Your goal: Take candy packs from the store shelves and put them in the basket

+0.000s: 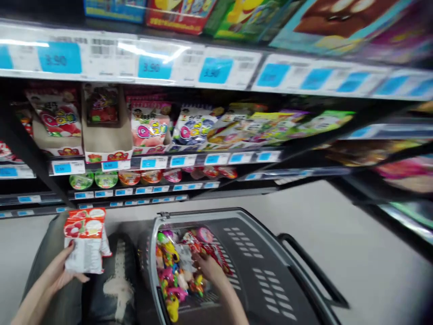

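On the left, my left hand (62, 271) is closed around red-and-white snack packets (84, 239), held upright above my knee. They seem to be a few flat bags together, with fruit pictures and a white printed panel facing me. My right hand (204, 264) reaches down into a grey shopping basket (243, 275). Its fingers are blurred among the goods, beside a whitish shiny packet (186, 258), and whether they grip it I cannot tell. Colourful toy-shaped sweets (172, 271) and red packets (218, 255) lie inside the basket.
Ahead, a shelf holds gummy candy bags (150, 126) in rows, one display box (108, 140) low in stock. Jelly cups (128, 177) sit below. A price-label rail (182, 67) runs above. The basket handle (311, 266) sticks out right, over the pale floor (324, 216).
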`<state>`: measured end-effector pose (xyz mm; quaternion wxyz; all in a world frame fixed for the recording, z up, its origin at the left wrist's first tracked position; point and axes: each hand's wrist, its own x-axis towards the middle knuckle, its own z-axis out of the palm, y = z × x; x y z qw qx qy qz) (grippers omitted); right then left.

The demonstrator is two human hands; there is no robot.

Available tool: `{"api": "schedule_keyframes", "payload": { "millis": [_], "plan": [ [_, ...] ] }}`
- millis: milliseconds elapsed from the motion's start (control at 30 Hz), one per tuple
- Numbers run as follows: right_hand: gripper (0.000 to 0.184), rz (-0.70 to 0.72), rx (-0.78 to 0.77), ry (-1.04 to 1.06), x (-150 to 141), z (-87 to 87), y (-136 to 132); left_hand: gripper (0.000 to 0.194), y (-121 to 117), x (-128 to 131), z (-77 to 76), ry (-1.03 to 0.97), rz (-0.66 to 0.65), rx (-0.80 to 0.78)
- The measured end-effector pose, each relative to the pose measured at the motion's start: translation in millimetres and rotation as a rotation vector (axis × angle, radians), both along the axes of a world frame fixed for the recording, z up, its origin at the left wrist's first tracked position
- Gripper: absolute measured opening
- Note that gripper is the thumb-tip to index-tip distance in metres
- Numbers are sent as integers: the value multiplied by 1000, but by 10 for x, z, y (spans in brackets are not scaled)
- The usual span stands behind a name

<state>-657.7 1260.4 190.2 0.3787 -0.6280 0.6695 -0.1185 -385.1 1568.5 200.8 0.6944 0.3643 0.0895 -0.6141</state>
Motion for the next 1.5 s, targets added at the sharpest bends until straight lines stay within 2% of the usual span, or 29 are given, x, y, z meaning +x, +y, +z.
{"api": "schedule_keyframes", "payload": {
  "millis": [100,167,233,333,433,500,733,833,900,967,1033,1133,1233,1300,1333,1400,1467,1500],
  "plan": [
    [28,237,74,-240,257,378,354,27,-159,-167,180,-58,22,48],
    [29,425,104,-513,472,627,739,28,-248,-271,330,-95,39,60],
    [27,574,143,-604,702,810,1114,35,-319,-356,500,-122,74,89],
    [24,652,114,-635,967,935,1472,46,-399,-438,764,-163,123,151],
    [24,612,125,-615,1059,944,1588,48,-445,-472,961,-229,133,216],
    [25,580,158,-646,1055,933,1600,47,-459,-484,1028,-262,133,249],
    [26,589,200,-685,1061,1021,1599,48,-478,-549,1083,-311,166,292],
    [23,572,204,-716,1034,952,1651,50,-474,-574,1077,-332,142,267],
    [25,492,147,-738,954,804,1711,51,-455,-585,1035,-358,129,215],
    [34,327,76,-782,841,627,1762,52,-426,-584,965,-381,143,137],
    [41,146,79,-911,745,513,1768,51,-395,-565,887,-380,170,84],
    [28,-21,312,-1236,711,582,1670,46,-362,-498,815,-353,175,124],
    [13,-77,768,-1627,772,826,1528,45,-346,-431,821,-345,157,184],
    [12,-94,1064,-1917,810,942,1483,48,-338,-411,845,-344,149,202],
    [14,-101,1163,-2053,822,967,1482,48,-334,-409,856,-344,145,214],
    [20,-101,1234,-2249,829,957,1511,48,-326,-415,860,-351,140,241],
    [23,-106,1176,-2296,804,906,1534,48,-317,-419,835,-364,140,269],
    [22,-132,1104,-2250,772,879,1519,48,-311,-415,811,-369,138,280]
  ]
}}
